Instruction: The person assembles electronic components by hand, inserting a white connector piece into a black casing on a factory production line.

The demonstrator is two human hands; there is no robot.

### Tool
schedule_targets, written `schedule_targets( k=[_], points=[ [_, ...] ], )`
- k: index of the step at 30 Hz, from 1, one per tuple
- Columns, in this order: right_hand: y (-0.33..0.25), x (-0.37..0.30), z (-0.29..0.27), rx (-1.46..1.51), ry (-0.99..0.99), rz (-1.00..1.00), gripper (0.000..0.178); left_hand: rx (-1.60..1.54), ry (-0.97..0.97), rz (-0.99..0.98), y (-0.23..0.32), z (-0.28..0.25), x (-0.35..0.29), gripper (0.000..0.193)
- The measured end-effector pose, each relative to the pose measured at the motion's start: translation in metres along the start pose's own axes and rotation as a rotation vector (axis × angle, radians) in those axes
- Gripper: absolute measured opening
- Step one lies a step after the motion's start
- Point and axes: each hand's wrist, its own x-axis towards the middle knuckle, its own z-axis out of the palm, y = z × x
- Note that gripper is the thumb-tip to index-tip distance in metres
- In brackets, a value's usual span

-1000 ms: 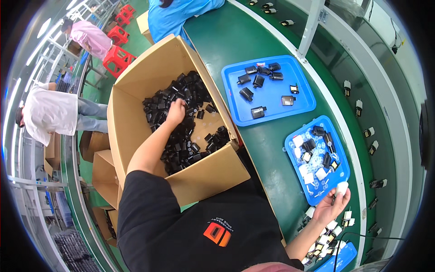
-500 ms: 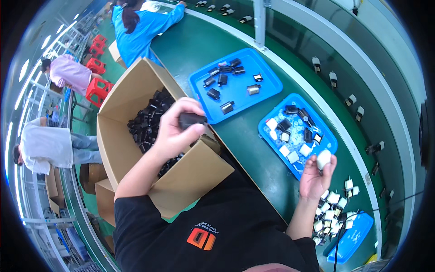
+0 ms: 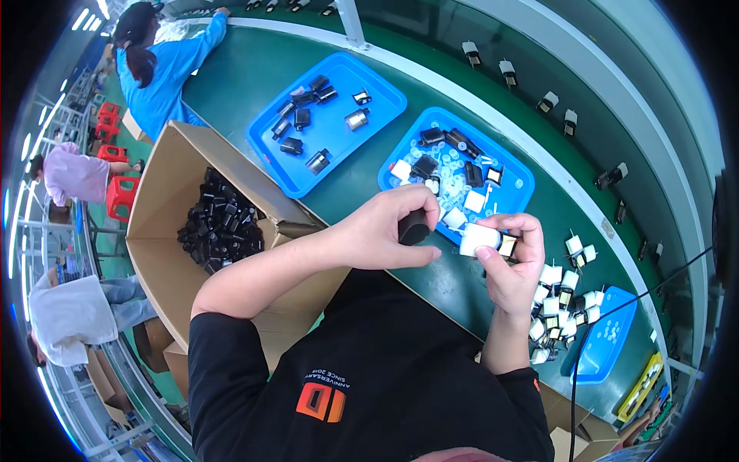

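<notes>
My left hand [image 3: 377,231] is closed around a dark, rounded black plastic part [image 3: 413,229], held over the table's near edge. Close to its right, my right hand [image 3: 517,269] grips a small piece with a white block [image 3: 479,240] at one end and a black-and-gold body. The two held parts are apart. Just beyond them lies a blue tray [image 3: 517,163] holding clear plastic discs, white blocks and black parts. Right of my right hand, a pile of white-and-black pieces [image 3: 550,308] rests on the green table.
An open cardboard box [image 3: 158,223] of black parts [image 3: 219,223] stands at my left. Another blue tray [image 3: 339,127] carries black and metallic parts. At right are a small blue tray [image 3: 593,362] and a black cable [image 3: 600,319]. Pieces line a curved track [image 3: 531,115]. A blue-sleeved person [image 3: 165,69] works far left.
My left hand has moved right, away from the box, carrying the black part. My right hand has come slightly left with the white-ended piece, bringing the hands close. The view has shifted.
</notes>
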Motion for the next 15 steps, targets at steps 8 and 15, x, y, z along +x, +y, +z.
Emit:
schedule_targets(
  k=[8,15],
  points=[
    [-0.012,0.004,0.02,-0.238,-0.019,-0.023,0.039,-0.292,-0.073,-0.086,-0.026,0.003,-0.006,0.036],
    [-0.01,0.007,0.023,-0.334,0.052,-0.058,0.039,-0.196,-0.092,-0.021,-0.022,0.007,-0.001,0.039]
  ],
)
